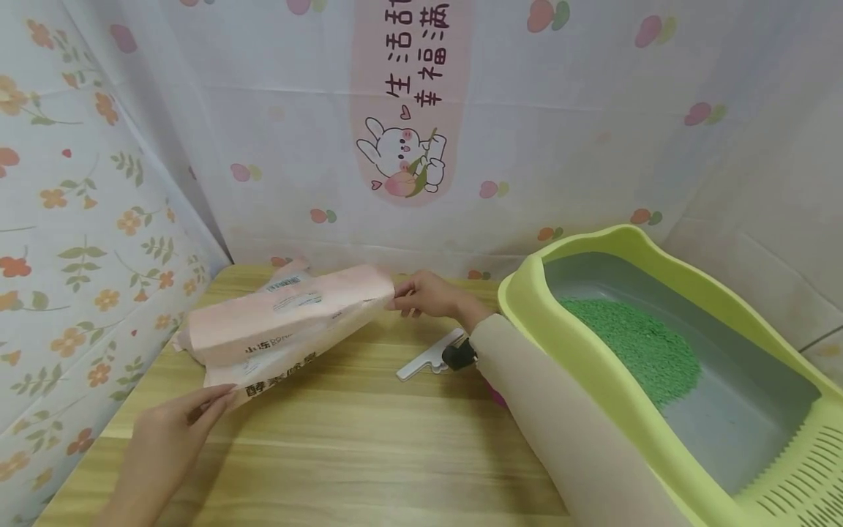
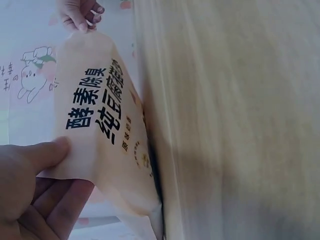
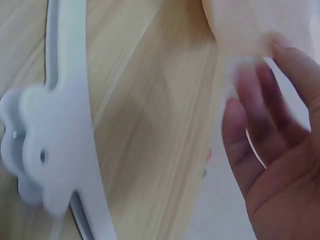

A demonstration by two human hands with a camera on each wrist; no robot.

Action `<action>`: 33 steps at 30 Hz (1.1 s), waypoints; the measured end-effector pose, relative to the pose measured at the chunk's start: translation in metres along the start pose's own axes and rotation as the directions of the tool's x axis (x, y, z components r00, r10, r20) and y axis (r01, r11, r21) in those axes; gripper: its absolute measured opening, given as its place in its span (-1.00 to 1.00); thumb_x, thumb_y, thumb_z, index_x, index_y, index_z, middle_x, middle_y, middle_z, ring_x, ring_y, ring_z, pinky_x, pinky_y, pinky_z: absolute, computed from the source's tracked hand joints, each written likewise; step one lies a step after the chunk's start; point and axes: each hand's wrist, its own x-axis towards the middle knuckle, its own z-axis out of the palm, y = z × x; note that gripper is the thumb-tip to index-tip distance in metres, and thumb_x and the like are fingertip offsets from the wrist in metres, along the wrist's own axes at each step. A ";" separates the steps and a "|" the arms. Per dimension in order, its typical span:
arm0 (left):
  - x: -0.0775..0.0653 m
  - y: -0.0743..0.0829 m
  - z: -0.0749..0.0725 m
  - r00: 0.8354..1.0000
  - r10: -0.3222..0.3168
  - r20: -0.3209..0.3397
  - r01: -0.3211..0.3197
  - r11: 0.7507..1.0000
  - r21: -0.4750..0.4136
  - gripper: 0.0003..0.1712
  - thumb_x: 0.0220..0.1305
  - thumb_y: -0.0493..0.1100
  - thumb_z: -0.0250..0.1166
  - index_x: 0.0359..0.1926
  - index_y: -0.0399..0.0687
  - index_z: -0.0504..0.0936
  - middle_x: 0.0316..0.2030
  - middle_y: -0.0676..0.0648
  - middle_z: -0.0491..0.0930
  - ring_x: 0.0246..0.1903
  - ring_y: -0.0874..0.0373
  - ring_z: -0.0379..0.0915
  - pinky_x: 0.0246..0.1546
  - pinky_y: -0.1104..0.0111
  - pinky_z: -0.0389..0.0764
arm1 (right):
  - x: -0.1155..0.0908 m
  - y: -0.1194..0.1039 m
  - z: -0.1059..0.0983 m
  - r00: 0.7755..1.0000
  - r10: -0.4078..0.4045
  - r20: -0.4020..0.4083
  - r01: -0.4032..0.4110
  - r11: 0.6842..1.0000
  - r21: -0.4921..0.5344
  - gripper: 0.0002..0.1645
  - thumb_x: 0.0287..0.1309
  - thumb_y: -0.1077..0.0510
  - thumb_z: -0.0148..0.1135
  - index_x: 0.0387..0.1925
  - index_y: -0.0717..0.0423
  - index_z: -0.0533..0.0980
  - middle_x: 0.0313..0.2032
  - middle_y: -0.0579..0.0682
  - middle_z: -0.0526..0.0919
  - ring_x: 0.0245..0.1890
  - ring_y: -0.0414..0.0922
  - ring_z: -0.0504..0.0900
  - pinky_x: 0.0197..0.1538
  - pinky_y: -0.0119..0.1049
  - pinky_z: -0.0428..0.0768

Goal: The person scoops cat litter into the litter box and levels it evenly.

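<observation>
A pale pink cat litter bag (image 1: 290, 307) with dark printed lettering lies on its side at the back left of the table, its upper part folded over. My left hand (image 1: 167, 435) pinches the bag's near left corner between thumb and fingers. At the far right end, my right hand (image 1: 428, 296) pinches the other corner of the same edge. In the left wrist view, the bag's edge (image 2: 82, 150) stretches between both hands. A white sealing clip (image 3: 65, 130) with a cloud-shaped middle rests on the wood, below my right hand in the head view.
A lime-green litter box (image 1: 527, 300) with a grey inside stands at the right, green pellets (image 1: 632, 351) heaped in it. Part of a magenta thing (image 1: 496, 396) shows beside it, behind my right sleeve (image 1: 546, 402). Patterned cloth (image 1: 296, 132) hangs behind the wooden table (image 1: 395, 454).
</observation>
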 end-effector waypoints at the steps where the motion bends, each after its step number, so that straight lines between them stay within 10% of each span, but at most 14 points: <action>1: 0.001 0.000 -0.001 1.000 -0.027 0.003 0.027 1.000 0.000 -0.78 -0.04 -0.43 0.54 -0.29 -0.19 0.82 -0.40 -0.23 0.79 -0.44 0.94 0.19 -0.50 0.80 0.38 | 0.001 -0.001 0.001 1.000 0.003 -0.006 -0.003 1.000 0.021 -0.76 0.39 0.13 0.25 -0.12 0.23 0.67 -0.13 0.06 0.70 -0.15 -0.11 0.72 -0.04 -0.16 0.70; 14: 0.003 0.002 -0.005 0.970 -0.230 0.079 0.226 0.973 0.055 -0.85 0.17 -0.26 0.48 -0.20 -0.16 0.81 -0.38 -0.25 0.79 -0.53 0.69 0.36 -0.58 0.69 0.37 | 0.023 -0.004 0.034 0.995 0.097 -0.007 -0.093 0.969 0.228 -0.72 0.47 0.16 0.12 0.06 0.25 0.54 -0.03 0.19 0.71 0.00 0.11 0.74 -0.04 -0.22 0.71; 17: 0.004 0.003 -0.003 0.986 -0.153 0.068 0.146 0.984 0.100 -0.76 0.14 -0.22 0.50 -0.13 -0.08 0.80 -0.36 -0.20 0.80 -0.56 0.40 0.58 -0.57 0.58 0.43 | 0.026 -0.003 0.045 0.988 0.131 -0.079 -0.109 0.965 0.239 -0.74 0.45 0.18 0.15 0.04 0.26 0.55 -0.18 0.15 0.73 -0.17 0.05 0.75 -0.21 -0.31 0.65; 21: 0.009 0.008 0.003 0.993 0.111 0.047 -0.118 0.976 0.183 -0.51 -0.08 -0.28 0.55 -0.02 -0.05 0.75 -0.10 -0.17 0.76 -0.32 -0.14 0.71 -0.41 0.20 0.63 | 0.030 -0.003 0.058 0.972 0.158 -0.174 -0.118 0.969 0.219 -0.74 0.40 0.20 0.21 0.03 0.26 0.56 -0.27 0.14 0.74 -0.35 -0.05 0.71 -0.32 -0.31 0.62; 26: 0.026 0.029 0.021 0.921 0.346 0.181 -0.378 0.906 0.189 -0.30 -0.20 -0.34 0.58 0.11 -0.17 0.64 0.15 -0.25 0.62 0.07 -0.24 0.58 0.11 -0.06 0.56 | 0.032 -0.005 0.068 0.944 0.165 -0.285 -0.123 0.979 0.160 -0.68 0.36 0.19 0.26 0.07 0.27 0.55 -0.21 0.21 0.76 -0.30 0.10 0.76 -0.37 -0.31 0.66; 33: 0.041 0.044 0.047 0.813 0.281 0.511 -0.491 0.802 0.340 -0.39 0.25 -0.33 0.37 0.32 -0.31 0.47 0.35 -0.26 0.48 0.37 -0.19 0.39 0.40 -0.07 0.36 | 0.028 -0.013 0.073 0.930 0.107 -0.352 -0.158 0.980 -0.122 -0.60 0.38 0.08 0.23 0.15 0.17 0.54 -0.13 0.11 0.74 -0.27 -0.06 0.69 -0.26 -0.32 0.60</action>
